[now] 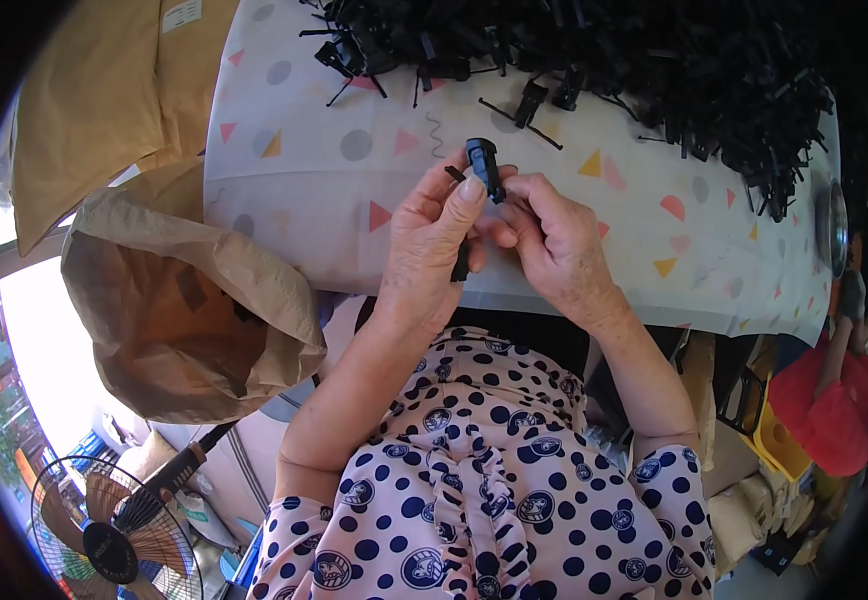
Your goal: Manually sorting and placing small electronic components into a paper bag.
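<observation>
Over the near edge of the table, my left hand (429, 230) grips a small black plastic part (483, 168) between thumb and fingers. More black pieces (461, 262) stick out from among that hand's fingers and below its palm. My right hand (559, 240) is closed, its thumb and fingertips pinched at the lower end of the same part; whether they hold a second small piece there is hidden. Just beyond my hands lies a loose black part with thin arms (529, 104). Farther back spreads a large heap of similar black plastic parts (634, 60).
A patterned cloth (324, 180) covers the table. An open brown paper bag (284, 290) stands at its left edge, with dark pieces inside. Big brown paper sacks (104, 90) are at the far left. A fan (112, 550) is at lower left. Another person in red (824, 400) is at right.
</observation>
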